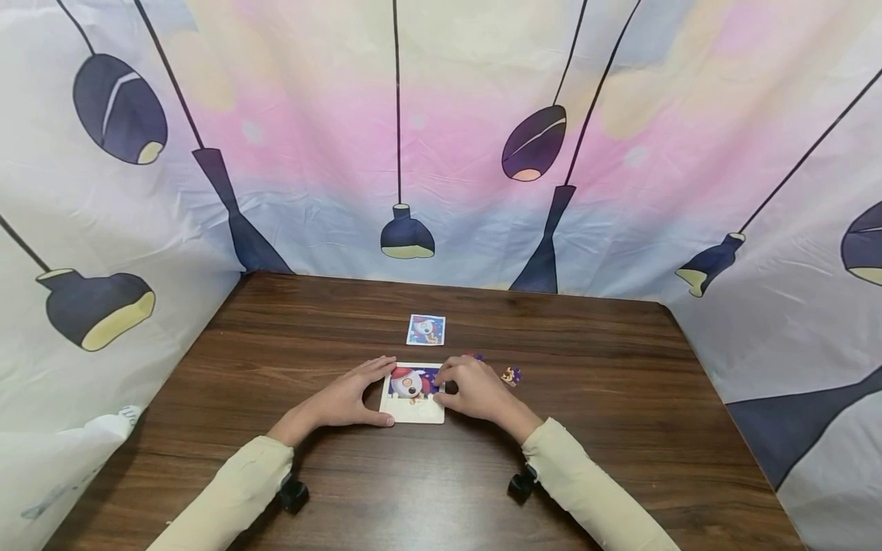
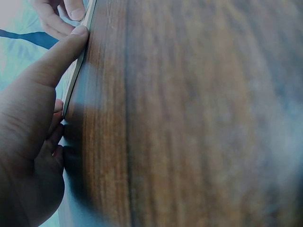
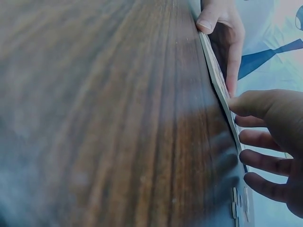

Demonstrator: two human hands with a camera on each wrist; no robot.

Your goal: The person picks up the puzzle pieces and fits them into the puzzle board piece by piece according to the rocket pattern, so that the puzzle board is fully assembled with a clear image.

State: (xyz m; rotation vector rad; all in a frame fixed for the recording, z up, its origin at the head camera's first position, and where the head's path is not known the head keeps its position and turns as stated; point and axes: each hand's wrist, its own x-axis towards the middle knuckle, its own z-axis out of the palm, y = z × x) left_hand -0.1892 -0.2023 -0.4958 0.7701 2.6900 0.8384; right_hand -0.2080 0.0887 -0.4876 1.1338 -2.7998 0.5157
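Note:
A jigsaw puzzle in a pale tray (image 1: 413, 415) lies flat on the table, its picture filled across the upper part and bare below. My left hand (image 1: 347, 396) holds the tray's left side, thumb at the near corner and fingers at the far one. Over the right side, my right hand (image 1: 475, 389) touches the puzzle with thumb and fingertips apart; no piece shows between them. In the left wrist view, the left thumb (image 2: 71, 45) presses the tray's edge. The right wrist view has the right hand's fingers (image 3: 267, 163) reaching to the tray's side.
A small square picture card (image 1: 426, 330) lies beyond the tray. Loose puzzle pieces (image 1: 511, 375) lie to the right of my right hand, with more pieces (image 1: 477, 357) just behind it. The brown wooden table (image 1: 592, 337) meets a printed cloth at its back and sides.

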